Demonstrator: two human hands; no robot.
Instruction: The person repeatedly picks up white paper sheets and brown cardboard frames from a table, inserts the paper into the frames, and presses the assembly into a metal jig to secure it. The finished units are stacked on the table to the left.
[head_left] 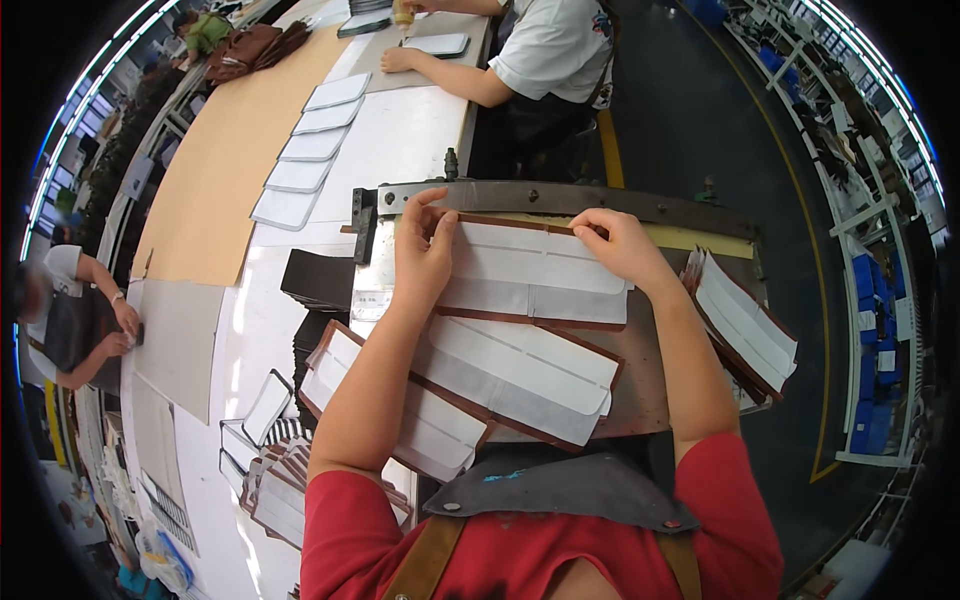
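Two bare hands at work, head view. Left hand (425, 250) at the upper left corner of a white, brown-edged lining panel (535, 262); thumb against the corner, index finger raised apart from it. Cannot tell whether the left grip closes on the panel. Right hand (622, 245): grip closed, thumb and finger pinching the same panel's upper edge, right of centre.

Panel position: flat on the brown-grey bench (655, 365), just in front of a dark steel bar (600, 198), long side roughly parallel to it.

Second brown-edged panel (515, 372) nearer the body, slanting down to the right; third panel (440, 432) partly behind the left forearm. Loose stack of similar panels (748, 320) at the right edge, outside the right forearm.

Left side: black stacked pieces (318, 282); farther off, an overlapping row of pale rectangular pieces (298, 176) beside a tan sheet (235, 140). Beyond the bar, a co-worker in a white shirt (555, 50) holds a small bottle (403, 14)
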